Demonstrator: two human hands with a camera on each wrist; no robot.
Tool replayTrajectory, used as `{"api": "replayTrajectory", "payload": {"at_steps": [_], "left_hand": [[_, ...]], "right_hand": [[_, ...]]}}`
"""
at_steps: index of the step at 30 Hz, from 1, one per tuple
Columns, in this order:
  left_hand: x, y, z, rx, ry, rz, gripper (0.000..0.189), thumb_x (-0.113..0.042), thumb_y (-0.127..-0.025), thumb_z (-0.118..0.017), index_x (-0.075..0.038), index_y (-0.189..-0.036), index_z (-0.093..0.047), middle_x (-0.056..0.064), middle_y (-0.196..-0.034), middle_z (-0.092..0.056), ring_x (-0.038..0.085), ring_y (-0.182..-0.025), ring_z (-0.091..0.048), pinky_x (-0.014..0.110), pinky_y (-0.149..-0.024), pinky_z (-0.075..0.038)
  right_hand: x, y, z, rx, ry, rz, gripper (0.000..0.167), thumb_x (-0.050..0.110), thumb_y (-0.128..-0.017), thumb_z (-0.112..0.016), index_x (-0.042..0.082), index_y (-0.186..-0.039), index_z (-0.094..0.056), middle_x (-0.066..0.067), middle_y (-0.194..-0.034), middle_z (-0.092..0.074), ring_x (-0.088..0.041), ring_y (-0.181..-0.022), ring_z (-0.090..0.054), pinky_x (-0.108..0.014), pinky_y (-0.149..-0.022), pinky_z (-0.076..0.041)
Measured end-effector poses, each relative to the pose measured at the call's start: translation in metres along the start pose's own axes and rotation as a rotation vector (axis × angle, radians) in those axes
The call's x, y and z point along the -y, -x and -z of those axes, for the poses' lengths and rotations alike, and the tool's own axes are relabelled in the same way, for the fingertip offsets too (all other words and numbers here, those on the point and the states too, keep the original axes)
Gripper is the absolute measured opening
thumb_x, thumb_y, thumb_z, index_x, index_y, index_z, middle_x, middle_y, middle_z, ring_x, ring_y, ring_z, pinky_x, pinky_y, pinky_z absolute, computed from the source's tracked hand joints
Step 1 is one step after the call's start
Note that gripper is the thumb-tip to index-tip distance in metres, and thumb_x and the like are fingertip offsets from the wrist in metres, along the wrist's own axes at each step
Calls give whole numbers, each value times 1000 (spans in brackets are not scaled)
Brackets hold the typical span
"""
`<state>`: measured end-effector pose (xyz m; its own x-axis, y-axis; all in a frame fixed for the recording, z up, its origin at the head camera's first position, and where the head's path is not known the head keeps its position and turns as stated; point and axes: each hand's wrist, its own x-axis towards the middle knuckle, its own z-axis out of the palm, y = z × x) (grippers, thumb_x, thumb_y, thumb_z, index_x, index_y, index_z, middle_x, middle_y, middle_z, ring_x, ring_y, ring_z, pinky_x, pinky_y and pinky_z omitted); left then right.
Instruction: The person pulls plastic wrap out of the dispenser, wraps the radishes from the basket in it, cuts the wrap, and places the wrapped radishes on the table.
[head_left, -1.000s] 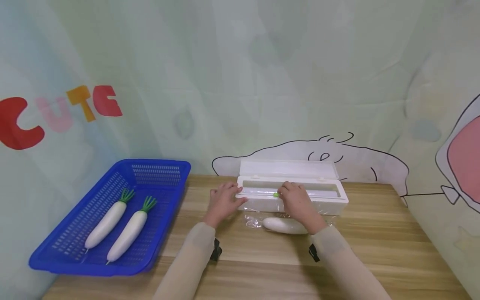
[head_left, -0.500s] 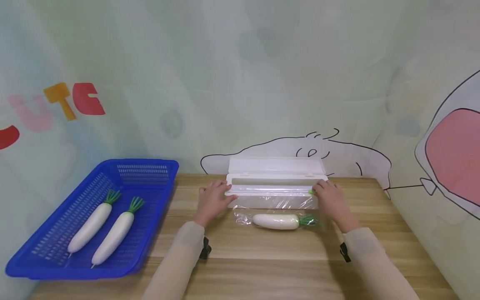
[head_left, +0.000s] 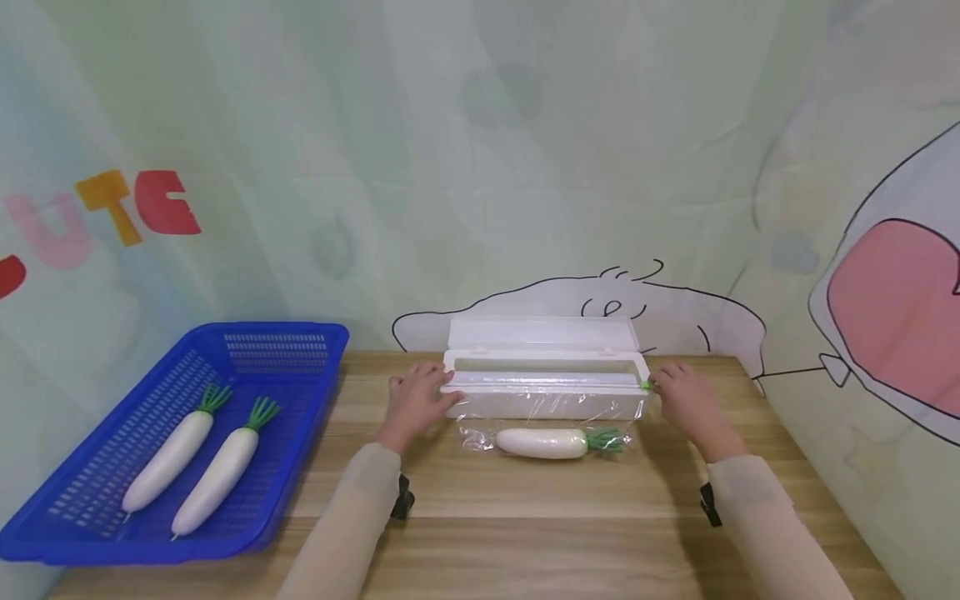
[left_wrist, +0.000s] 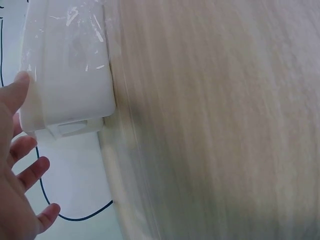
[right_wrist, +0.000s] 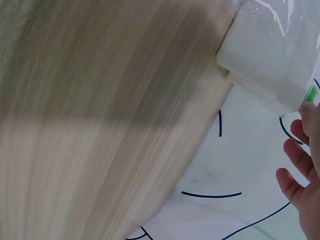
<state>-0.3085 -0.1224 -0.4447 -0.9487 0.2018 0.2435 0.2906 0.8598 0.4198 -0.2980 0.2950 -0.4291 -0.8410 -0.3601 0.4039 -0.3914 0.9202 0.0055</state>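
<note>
Dispenser (head_left: pixel 547 407): white, oblong, lid tipped up, roll (head_left: pixel 540 379) inside, on wooden table (head_left: pixel 570 517). Step looks like cutting film; green slider (head_left: pixel 645 385) at right end, so pass probably finishing. Next likely calls for releasing slider, checking the cut; can't tell if it's severed. Film (head_left: pixel 474 438) clear, shiny, crumpled at left, hangs down front to radish (head_left: pixel 542 443); exact wrap unclear. Right hand (head_left: pixel 690 406) pinches slider, other fingers loose. Left hand (head_left: pixel 414 402) grips left end, thumb in front, remaining fingers apart. Blue basket (head_left: pixel 135 552) at left holds two radishes (head_left: pixel 217 479).
</note>
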Motion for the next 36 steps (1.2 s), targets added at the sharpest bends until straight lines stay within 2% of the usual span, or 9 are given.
{"api": "replayTrajectory", "payload": {"at_steps": [2, 4, 7, 11, 15, 20, 23, 28, 36], "left_hand": [[0, 1, 0, -2, 7, 9, 50, -42, -89, -65, -8, -125, -62, 12, -133, -55, 30, -125, -45, 60, -102, -28], [0, 2, -1, -5, 29, 18, 50, -41, -88, -66, -8, -126, -61, 12, -134, -54, 31, -125, -45, 60, -101, -28], [-1, 3, -4, -5, 88, 38, 52, -40, -88, -67, -8, -128, -60, 13, -136, -53, 32, -126, -44, 58, -100, -29], [-2, 3, -8, -19, 180, 60, 53, -38, -86, -70, -8, -128, -60, 13, -139, -50, 33, -128, -42, 57, -100, -28], [-5, 4, -9, -42, 245, 58, 48, -35, -85, -71, -10, -125, -63, 15, -141, -47, 35, -130, -38, 59, -100, -26], [-12, 6, -8, -74, 326, 54, 36, -28, -85, -73, -9, -115, -68, 17, -138, -46, 35, -129, -36, 57, -99, -26], [-17, 8, -8, -87, 350, 65, 23, -23, -86, -72, -8, -104, -71, 15, -129, -49, 33, -124, -38, 54, -100, -27], [-18, 8, -9, -104, 368, 98, 10, -16, -88, -70, -6, -91, -71, 11, -116, -51, 30, -118, -40, 51, -99, -28], [-12, 8, -9, -116, 387, 115, 7, -14, -88, -69, -6, -87, -69, 10, -112, -55, 29, -116, -43, 51, -98, -29]], "right_hand": [[2, 1, 1, 20, -19, -8, 12, -3, -85, -62, -4, -97, -66, -19, -96, -65, -38, -93, -59, -50, -84, -48], [5, 2, 2, 36, -64, -53, 17, -2, -86, -61, -6, -102, -65, -21, -96, -67, -38, -91, -60, -51, -83, -49], [14, 4, 6, 73, -181, -200, 29, 4, -90, -56, -9, -116, -59, -21, -88, -67, -35, -77, -61, -47, -69, -50], [27, 7, 13, 106, -346, -423, 46, 21, -96, -53, -8, -131, -48, -25, -90, -68, -35, -76, -64, -45, -63, -50], [38, 7, 15, 94, -459, -571, 55, 30, -94, -60, -9, -131, -48, -30, -104, -66, -40, -89, -65, -46, -70, -52], [45, 6, 11, 36, -594, -705, 51, 20, -86, -70, -10, -123, -53, -29, -101, -66, -33, -83, -65, -31, -61, -48], [46, 6, 8, 2, -649, -721, 42, 11, -84, -69, -11, -117, -55, -27, -95, -66, -24, -74, -61, -25, -58, -44], [44, 7, 5, -27, -676, -674, 33, 4, -84, -63, -9, -113, -58, -22, -90, -65, -13, -69, -53, -23, -58, -42], [44, 8, 2, -27, -647, -599, 30, 4, -86, -59, -7, -115, -59, -23, -91, -65, -26, -80, -57, -26, -64, -43]]}}
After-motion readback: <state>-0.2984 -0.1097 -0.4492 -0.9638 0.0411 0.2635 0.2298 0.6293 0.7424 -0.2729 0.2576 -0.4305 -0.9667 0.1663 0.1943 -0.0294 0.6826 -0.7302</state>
